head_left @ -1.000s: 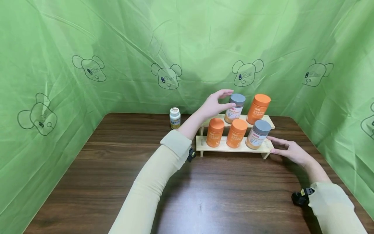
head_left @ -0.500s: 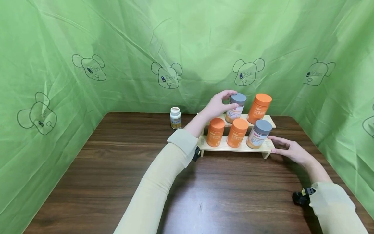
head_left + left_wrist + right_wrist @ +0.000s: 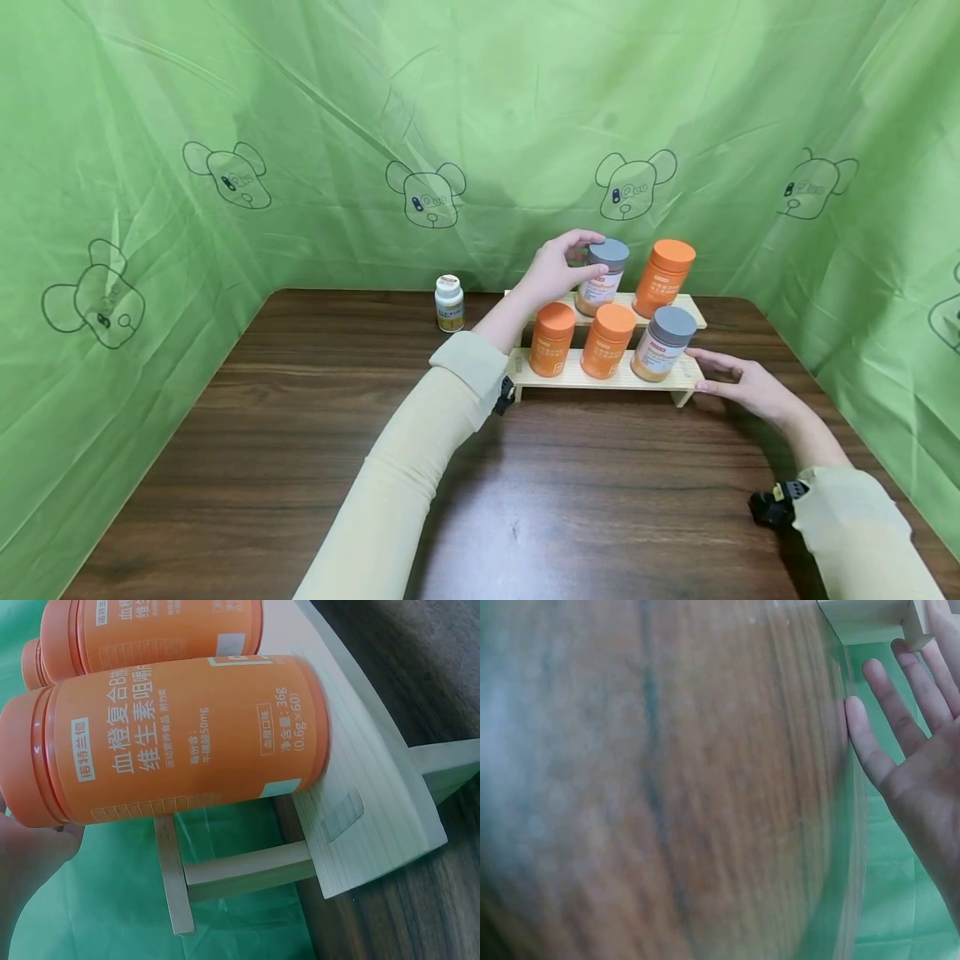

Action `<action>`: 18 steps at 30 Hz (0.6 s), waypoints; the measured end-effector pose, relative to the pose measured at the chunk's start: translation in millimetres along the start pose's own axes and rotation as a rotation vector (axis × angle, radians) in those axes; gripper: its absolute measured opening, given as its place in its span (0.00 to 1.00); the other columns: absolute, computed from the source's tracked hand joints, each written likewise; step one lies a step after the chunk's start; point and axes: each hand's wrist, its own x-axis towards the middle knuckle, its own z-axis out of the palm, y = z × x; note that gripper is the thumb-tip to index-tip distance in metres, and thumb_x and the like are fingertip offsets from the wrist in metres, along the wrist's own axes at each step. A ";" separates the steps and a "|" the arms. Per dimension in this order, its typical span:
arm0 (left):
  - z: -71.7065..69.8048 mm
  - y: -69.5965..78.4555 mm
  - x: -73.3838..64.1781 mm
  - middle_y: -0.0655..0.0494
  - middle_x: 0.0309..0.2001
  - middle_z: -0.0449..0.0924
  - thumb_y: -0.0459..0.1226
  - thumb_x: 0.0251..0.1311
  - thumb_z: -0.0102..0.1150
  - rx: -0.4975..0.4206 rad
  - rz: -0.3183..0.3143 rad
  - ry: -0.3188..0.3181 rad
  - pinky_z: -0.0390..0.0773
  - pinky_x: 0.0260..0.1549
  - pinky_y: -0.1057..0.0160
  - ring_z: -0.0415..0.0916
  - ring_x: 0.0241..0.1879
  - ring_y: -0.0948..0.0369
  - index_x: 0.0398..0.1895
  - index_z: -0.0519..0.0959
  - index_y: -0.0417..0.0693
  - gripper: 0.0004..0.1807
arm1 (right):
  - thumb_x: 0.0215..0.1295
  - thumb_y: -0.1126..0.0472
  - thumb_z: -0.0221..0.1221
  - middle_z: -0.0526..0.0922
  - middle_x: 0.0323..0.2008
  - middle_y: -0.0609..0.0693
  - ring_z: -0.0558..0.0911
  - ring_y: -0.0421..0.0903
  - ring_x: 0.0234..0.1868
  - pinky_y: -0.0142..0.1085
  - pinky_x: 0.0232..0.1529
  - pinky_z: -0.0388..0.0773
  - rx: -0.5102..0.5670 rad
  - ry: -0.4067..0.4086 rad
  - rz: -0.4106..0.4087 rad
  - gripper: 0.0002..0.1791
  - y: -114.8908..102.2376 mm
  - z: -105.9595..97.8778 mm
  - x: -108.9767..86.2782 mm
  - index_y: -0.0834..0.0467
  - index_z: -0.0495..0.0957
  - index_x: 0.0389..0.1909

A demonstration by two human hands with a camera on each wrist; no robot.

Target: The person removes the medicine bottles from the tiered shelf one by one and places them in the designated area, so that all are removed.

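My left hand (image 3: 553, 268) holds a grey-lidded jar (image 3: 598, 290) on the upper step of a two-tier wooden rack (image 3: 600, 383). Its thumb lies across the near side by the lid, the other fingers behind. To that jar's right stands an orange jar (image 3: 663, 282). Two orange jars (image 3: 551, 343) and another grey-lidded jar (image 3: 662, 348) line the lower step. The left wrist view shows an orange jar (image 3: 187, 742) close up, hiding most of the hand. At the rack's right end, my right hand (image 3: 750, 390) touches the lower step with extended fingers, spread in the right wrist view.
A small white-capped bottle (image 3: 450, 305) stands on the brown wooden table (image 3: 300, 467), left of the rack. Green cloth (image 3: 510, 108) with mouse-like line drawings hangs behind the table and along both sides.
My left forearm and sleeve have shifted slightly to the right, while the left hand stays at the grey-lidded jar. The jars, rack and right hand look unmoved.
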 end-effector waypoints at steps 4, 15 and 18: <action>0.0 -2.5 -0.6 0.61 0.54 0.76 0.41 0.56 0.65 0.012 0.018 0.021 0.75 0.45 0.69 0.75 0.47 0.63 0.56 0.74 0.56 0.23 | 0.64 0.53 0.60 0.70 0.62 0.61 0.66 0.21 0.55 0.19 0.49 0.66 -0.002 -0.005 -0.007 0.31 0.8 -0.3 -0.6 0.46 0.64 0.68; -6.2 -8.3 -7.8 0.61 0.54 0.76 0.41 0.56 0.65 -0.011 0.050 0.087 0.76 0.43 0.69 0.75 0.47 0.63 0.55 0.75 0.56 0.22 | 0.63 0.53 0.61 0.71 0.62 0.61 0.67 0.21 0.54 0.18 0.48 0.65 0.004 0.004 -0.012 0.32 -0.2 1.0 -0.9 0.46 0.65 0.68; -10.6 -6.0 -10.0 0.60 0.54 0.77 0.41 0.56 0.65 -0.020 0.055 0.107 0.77 0.42 0.67 0.76 0.47 0.62 0.55 0.75 0.56 0.22 | 0.63 0.53 0.61 0.71 0.62 0.60 0.66 0.21 0.54 0.17 0.48 0.64 0.005 0.009 -0.011 0.31 -0.9 0.6 -0.6 0.46 0.65 0.67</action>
